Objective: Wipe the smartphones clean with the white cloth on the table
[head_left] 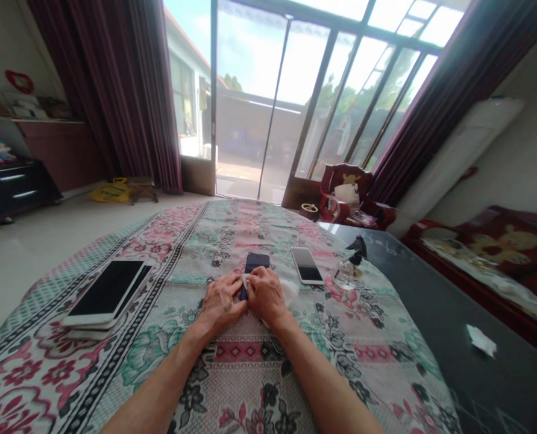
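With left hand [220, 302] and right hand [267, 295] each in a clamped grip on the dark phone [256, 262] at the middle of the desk [250, 374], a hard rub with the white wipe [290, 292] might skid it into the white phone [307, 265].

Strong daylight pours in through the tall glass doors [295, 96] straight ahead, and the sky behind them is blown out to near white, while the maroon curtains [128, 90] and the room's corners sit darker. The floral tablecloth [232, 374] is evenly lit with only soft shadows. Wide-lens distortion bends the door frames and walls outward at the edges, and far detail is slightly soft.
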Tool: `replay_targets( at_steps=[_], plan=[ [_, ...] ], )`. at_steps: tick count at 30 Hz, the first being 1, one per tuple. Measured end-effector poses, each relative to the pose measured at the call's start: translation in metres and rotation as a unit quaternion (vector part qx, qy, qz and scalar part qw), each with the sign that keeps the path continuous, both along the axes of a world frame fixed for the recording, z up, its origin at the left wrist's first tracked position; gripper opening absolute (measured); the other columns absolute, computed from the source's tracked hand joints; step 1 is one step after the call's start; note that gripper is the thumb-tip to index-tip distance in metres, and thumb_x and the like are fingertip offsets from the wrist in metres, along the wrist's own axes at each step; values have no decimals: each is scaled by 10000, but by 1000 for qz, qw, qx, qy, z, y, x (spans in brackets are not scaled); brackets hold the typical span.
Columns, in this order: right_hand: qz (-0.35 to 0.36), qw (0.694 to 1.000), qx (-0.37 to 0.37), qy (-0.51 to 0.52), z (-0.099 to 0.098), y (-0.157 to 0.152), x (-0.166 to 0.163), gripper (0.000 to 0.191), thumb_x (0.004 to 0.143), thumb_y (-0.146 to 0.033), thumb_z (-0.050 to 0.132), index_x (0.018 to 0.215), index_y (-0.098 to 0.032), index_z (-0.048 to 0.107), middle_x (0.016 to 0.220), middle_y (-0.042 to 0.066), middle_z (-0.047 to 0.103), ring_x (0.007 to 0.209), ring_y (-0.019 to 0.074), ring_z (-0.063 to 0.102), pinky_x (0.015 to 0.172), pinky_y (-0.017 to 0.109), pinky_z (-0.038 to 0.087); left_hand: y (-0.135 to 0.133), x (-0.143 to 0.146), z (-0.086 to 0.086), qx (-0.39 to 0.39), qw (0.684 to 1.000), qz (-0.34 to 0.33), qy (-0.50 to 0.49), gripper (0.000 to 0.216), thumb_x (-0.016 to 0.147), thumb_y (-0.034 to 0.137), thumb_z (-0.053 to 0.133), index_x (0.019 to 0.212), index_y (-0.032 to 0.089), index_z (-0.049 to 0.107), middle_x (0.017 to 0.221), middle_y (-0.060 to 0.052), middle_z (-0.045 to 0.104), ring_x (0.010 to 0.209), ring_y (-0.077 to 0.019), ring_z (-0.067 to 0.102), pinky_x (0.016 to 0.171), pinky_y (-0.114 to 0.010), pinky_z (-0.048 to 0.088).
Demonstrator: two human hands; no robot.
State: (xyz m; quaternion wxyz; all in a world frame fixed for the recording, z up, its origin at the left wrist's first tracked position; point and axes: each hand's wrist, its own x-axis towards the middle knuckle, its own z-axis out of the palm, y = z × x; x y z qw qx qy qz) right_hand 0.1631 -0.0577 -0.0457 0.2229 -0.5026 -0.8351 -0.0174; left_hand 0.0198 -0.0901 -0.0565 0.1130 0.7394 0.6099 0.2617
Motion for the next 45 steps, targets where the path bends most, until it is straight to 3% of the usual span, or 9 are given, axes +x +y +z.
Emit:
replay_targets(
  at_steps=[8,14,27,35,39,45],
  plan=[
    [-87,995,-6,36,0,2,29,188,864,-171,535,905,-193,718,955,45,648,921,174,550,849,268,354,2,0,-1,4,1000,-2,3,412,735,327,670,1136,238,686,1315,-71,593,1221,-267,517,1043,-394,368],
    [-102,992,-6,68,-3,1,35,188,860,-157,530,897,-181,713,972,53,641,920,168,547,857,264,352,0,2,-5,28,1000,12,-7,441,728,315,675,1158,217,661,1306,-81,596,1226,-275,506,1035,-410,361],
    [-122,992,-22,-8,7,15,10,224,901,-242,500,892,-208,722,985,53,645,893,173,550,785,281,335,-2,8,-5,19,999,15,34,507,775,391,640,1244,204,587,1361,-96,542,1270,-286,445,1064,-427,298],
    [-64,997,-35,-29,7,23,-14,228,902,-290,506,878,-248,729,993,36,639,912,183,532,780,298,338,2,6,-6,7,1000,10,11,496,746,325,661,1232,240,607,1371,-84,535,1275,-289,447,1068,-429,301],
    [-79,997,-16,-20,5,22,-2,265,923,-298,473,877,-249,729,981,32,642,899,175,537,787,296,328,1,7,-3,-3,1000,10,21,494,747,396,682,1212,242,623,1380,-89,528,1271,-292,450,1067,-436,300],
    [-167,986,-23,-18,10,26,26,246,911,-278,492,885,-223,730,977,45,656,896,172,562,778,286,334,-1,9,-2,2,1000,17,25,495,751,421,693,1207,242,627,1372,-91,531,1271,-287,449,1061,-437,297]
  ],
)
